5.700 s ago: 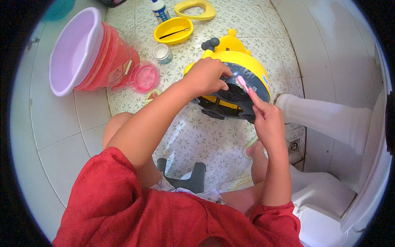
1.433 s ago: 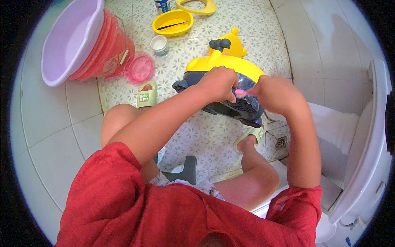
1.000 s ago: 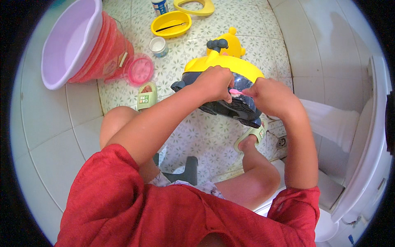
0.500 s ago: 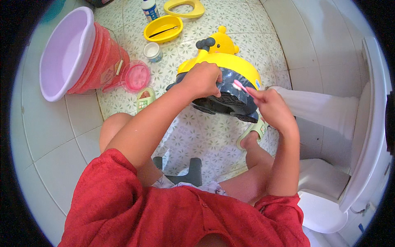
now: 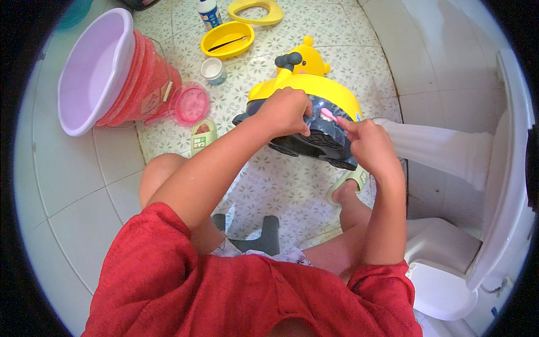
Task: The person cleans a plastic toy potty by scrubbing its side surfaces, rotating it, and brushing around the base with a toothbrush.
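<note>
A child's potty (image 5: 331,90), yellow with a dark grey base, lies tipped on its side on the floor. Its animal head and dark handlebar point away from me. My left hand (image 5: 285,115) is closed over the rim of the base, thumb toward the hollow underside. In my right hand (image 5: 368,140) is a pink toothbrush (image 5: 328,114), its white bristles against the wet, whitish-streaked side of the base. The fingers wrap the handle, hiding most of it.
Beyond the potty are a yellow oval bowl (image 5: 209,48) with a thin dark brush, a yellow seat ring (image 5: 275,16), a bottle (image 5: 209,16) and a small jar (image 5: 214,72). At left, a lilac basin (image 5: 67,121) tops red buckets (image 5: 146,78), near a pink dipper (image 5: 192,104). White washbasin (image 5: 499,185) at right.
The toothbrush has turned so that its bristles now meet the base. My left hand keeps its grip on the potty. The whole view has shifted slightly.
</note>
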`<state>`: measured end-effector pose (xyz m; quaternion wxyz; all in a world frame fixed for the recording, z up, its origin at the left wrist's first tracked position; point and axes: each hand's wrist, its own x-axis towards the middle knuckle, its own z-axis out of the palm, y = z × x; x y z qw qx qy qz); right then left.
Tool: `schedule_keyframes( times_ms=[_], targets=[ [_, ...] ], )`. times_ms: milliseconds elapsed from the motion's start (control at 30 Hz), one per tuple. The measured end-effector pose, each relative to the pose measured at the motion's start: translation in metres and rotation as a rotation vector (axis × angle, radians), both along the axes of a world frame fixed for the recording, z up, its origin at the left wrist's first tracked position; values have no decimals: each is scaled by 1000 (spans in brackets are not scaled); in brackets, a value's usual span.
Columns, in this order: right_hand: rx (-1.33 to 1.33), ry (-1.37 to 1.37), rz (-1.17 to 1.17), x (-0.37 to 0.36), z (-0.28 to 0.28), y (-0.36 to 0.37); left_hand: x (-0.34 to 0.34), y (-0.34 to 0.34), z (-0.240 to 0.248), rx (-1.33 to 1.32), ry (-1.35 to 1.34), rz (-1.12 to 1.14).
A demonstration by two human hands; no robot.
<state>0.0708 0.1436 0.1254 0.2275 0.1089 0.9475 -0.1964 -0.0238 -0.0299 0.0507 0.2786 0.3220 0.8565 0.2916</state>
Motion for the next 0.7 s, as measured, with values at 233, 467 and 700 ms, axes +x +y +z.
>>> schedule_keyframes(
  times_ms=[233, 467, 700],
  targets=[
    [-105, 0, -35, 12, -5, -13, 0, 2, -1, 13, -29, 1],
    [-178, 11, -88, 11, -14, -2, -2, 4, -3, 46, -5, 17],
    [-174, 87, -221, 26, -25, 15, -1, 6, -1, -20, 15, 44]
  ],
)
